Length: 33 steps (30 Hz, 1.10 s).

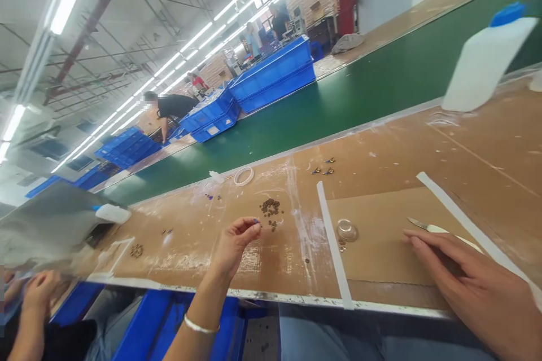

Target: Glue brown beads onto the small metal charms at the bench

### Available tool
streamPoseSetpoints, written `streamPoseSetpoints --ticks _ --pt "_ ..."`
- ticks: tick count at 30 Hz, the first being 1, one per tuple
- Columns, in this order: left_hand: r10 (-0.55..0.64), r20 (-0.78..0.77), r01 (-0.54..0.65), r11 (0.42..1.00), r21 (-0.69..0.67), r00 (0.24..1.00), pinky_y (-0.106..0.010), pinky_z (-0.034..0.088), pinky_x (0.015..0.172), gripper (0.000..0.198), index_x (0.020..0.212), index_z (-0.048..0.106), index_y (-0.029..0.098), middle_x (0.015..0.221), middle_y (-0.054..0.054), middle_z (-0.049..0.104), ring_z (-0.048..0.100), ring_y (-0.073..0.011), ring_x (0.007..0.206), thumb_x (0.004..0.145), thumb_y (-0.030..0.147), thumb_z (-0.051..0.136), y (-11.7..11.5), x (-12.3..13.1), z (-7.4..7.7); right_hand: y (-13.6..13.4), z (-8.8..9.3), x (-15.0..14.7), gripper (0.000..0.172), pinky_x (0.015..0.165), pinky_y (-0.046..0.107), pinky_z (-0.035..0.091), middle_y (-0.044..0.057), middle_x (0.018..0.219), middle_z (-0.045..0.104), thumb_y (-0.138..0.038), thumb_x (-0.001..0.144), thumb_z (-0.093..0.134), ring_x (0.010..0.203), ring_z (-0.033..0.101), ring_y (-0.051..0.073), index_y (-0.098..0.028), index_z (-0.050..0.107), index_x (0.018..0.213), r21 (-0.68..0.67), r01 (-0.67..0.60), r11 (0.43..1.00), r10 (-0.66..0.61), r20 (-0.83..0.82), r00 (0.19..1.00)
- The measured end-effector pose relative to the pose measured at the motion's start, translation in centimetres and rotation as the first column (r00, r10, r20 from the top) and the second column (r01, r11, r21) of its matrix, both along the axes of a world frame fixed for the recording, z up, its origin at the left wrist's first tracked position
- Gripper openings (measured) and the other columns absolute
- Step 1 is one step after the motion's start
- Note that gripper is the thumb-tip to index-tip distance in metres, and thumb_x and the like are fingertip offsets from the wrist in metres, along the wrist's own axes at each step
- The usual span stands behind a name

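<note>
My left hand (237, 242), with a bangle at the wrist, is raised over the table. Its thumb and forefinger pinch a small blue piece (256, 220), too small to make out further. Just beyond the fingertips lies a loose pile of small brown round pieces (271, 207). On the right, my right hand (474, 282) hovers over a cardboard sheet (381, 259), fingers stretched out and nothing visible in them. A knife (449, 232) with a pale handle and pointed metal blade lies beside its fingertips. A small clear dish (347, 230) stands left of that hand, with tiny pieces near it.
White tape strips (334, 245) flank the cardboard. Several small blue-and-gold pieces (328, 171) and a tape roll (244, 176) lie farther back. A white bottle (486, 62) stands back right. Beyond runs a green belt (359, 93) with blue crates (275, 76). A co-worker's hands (40, 290) are at left.
</note>
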<state>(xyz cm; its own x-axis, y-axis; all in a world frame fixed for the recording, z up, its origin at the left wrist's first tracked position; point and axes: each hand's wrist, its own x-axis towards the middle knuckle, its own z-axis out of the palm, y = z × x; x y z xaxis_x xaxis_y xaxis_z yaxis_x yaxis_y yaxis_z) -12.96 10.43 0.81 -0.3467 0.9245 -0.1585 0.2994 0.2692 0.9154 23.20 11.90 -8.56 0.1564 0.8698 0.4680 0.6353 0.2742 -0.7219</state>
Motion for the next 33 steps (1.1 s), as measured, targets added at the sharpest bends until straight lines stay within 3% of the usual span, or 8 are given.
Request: streamPoseSetpoints --ticks 5,12,24,29,33 --pt "-0.009 0.329 -0.013 0.998 0.065 0.944 -0.016 0.040 0.049 0.031 0.080 0.072 0.015 0.059 0.005 0.058 0.047 -0.0034 0.049 0.060 0.032 0.088 0.4 4.9 0.3 0.2 0.6 -0.1 0.025 0.071 0.028 0.055 -0.001 0.091 0.074 -0.042 0.094 0.048 0.082 0.071 0.016 -0.027 0.067 0.096 0.134 -0.035 0.990 0.030 0.039 0.999" --pt "-0.072 0.479 0.049 0.997 0.061 0.875 -0.019 0.052 0.055 0.026 0.083 0.073 0.016 0.067 0.000 0.067 0.061 -0.0087 0.057 0.062 0.023 0.087 1.5 7.7 0.4 0.2 1.0 0.0 0.015 0.074 0.025 0.055 -0.001 0.088 0.074 -0.028 0.094 0.051 0.083 0.071 0.014 -0.024 0.066 0.096 0.186 -0.051 0.981 0.043 0.046 0.998" --pt "-0.150 0.255 0.135 0.988 0.074 0.955 -0.026 0.060 0.056 0.025 0.085 0.076 0.015 0.077 -0.005 0.073 0.065 -0.0130 0.061 0.070 0.032 0.083 2.1 9.3 -0.1 0.6 0.8 -0.2 0.013 0.085 0.026 0.055 -0.001 0.086 0.074 -0.020 0.092 0.054 0.084 0.071 0.014 -0.022 0.066 0.097 0.246 -0.030 0.969 0.023 0.032 0.999" --pt "-0.168 0.149 0.155 0.983 0.095 0.974 -0.025 0.060 0.066 0.028 0.093 0.073 0.017 0.078 -0.004 0.076 0.069 -0.0124 0.062 0.069 0.028 0.083 2.3 10.0 -0.3 0.6 0.9 -0.1 0.013 0.086 0.026 0.055 -0.002 0.087 0.074 -0.019 0.092 0.055 0.084 0.070 0.012 -0.022 0.066 0.097 0.241 -0.037 0.970 0.037 0.007 0.999" --pt "-0.211 0.054 0.206 0.975 0.084 0.976 -0.023 0.058 0.065 0.022 0.081 0.073 0.016 0.073 -0.003 0.076 0.070 -0.0133 0.060 0.066 0.028 0.084 2.6 10.3 -0.1 0.6 1.0 -0.2 0.013 0.088 0.026 0.055 -0.002 0.087 0.073 -0.017 0.092 0.055 0.082 0.069 0.012 -0.023 0.065 0.097 0.223 -0.042 0.974 0.047 -0.017 0.999"
